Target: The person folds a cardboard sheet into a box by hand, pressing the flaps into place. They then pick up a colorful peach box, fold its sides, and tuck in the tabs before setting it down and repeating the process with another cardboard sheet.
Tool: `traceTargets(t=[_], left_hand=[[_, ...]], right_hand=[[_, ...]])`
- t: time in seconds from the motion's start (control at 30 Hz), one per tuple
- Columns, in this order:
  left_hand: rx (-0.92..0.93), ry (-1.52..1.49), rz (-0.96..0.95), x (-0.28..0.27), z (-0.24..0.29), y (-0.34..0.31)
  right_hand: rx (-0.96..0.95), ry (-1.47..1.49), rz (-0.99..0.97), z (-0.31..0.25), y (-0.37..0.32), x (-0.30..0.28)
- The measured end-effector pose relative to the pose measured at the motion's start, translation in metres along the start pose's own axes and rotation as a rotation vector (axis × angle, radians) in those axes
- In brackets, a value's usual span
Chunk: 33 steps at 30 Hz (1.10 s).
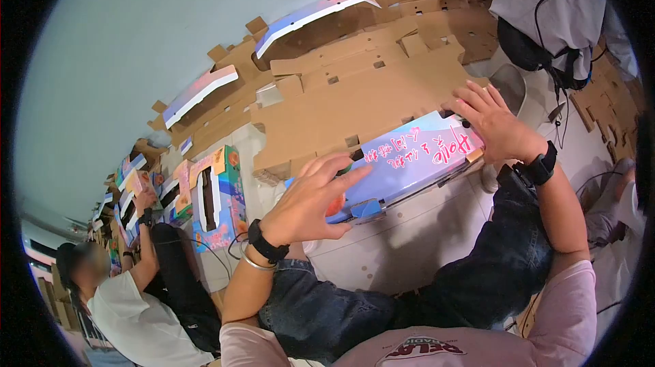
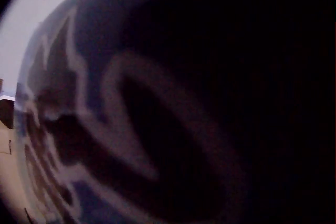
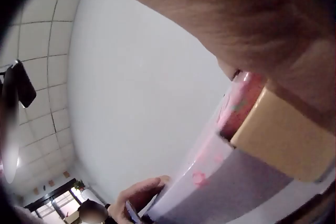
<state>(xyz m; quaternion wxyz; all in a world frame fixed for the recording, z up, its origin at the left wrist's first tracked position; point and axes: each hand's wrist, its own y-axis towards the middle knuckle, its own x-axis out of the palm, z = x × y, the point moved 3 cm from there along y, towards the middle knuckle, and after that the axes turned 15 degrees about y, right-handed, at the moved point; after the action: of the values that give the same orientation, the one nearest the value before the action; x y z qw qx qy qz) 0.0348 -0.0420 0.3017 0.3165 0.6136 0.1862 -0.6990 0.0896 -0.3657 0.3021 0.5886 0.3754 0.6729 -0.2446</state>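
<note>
A long carton printed lilac, blue and pink with red lettering lies across the space before my knees. Over its left end, my left hand has thumb and fingers spread apart, the thumb near a small blue flap. My right hand is at the right end, its fingers extended past the far corner. In the right wrist view the right hand lies close over the carton's pink end, beside a bare brown cardboard flap. A dark close-up of printed surface fills most of the left wrist view.
Behind the carton lies a stack of flat brown cardboard blanks. More blanks with printed edges stand along the wall. At left are part-formed printed boxes and a seated person. Dark cables hang at the right.
</note>
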Motion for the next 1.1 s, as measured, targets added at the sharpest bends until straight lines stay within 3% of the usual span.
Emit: traceTargets(t=[0.27,0.5,0.67,0.8,0.87,0.9,0.97,1.1], left_hand=[[0.015,0.005,0.021,-0.002,-0.004,-0.005],[0.013,-0.026,-0.015,-0.005,-0.013,-0.003],[0.015,-0.043,-0.014,-0.011,-0.016,-0.009],[-0.127,-0.012,0.086,-0.013,-0.030,-0.026],[-0.273,-0.049,0.208,-0.019,-0.031,-0.028],[-0.274,-0.049,0.213,-0.020,-0.025,-0.025],[-0.366,0.141,0.439,-0.026,-0.014,-0.023],[-0.370,0.214,0.501,-0.020,-0.018,-0.023]], right_hand=[[-0.007,0.275,-0.048,-0.006,0.002,-0.014],[-0.074,0.080,0.136,0.003,-0.007,-0.005],[-0.069,0.312,0.070,0.000,-0.012,-0.014],[0.017,0.316,0.143,0.006,-0.019,-0.002],[0.069,0.308,0.271,0.013,-0.019,-0.006],[0.066,0.304,0.272,0.014,-0.020,-0.007],[0.156,0.314,0.249,0.019,-0.022,-0.007],[0.215,0.341,0.214,0.017,-0.028,-0.009]])
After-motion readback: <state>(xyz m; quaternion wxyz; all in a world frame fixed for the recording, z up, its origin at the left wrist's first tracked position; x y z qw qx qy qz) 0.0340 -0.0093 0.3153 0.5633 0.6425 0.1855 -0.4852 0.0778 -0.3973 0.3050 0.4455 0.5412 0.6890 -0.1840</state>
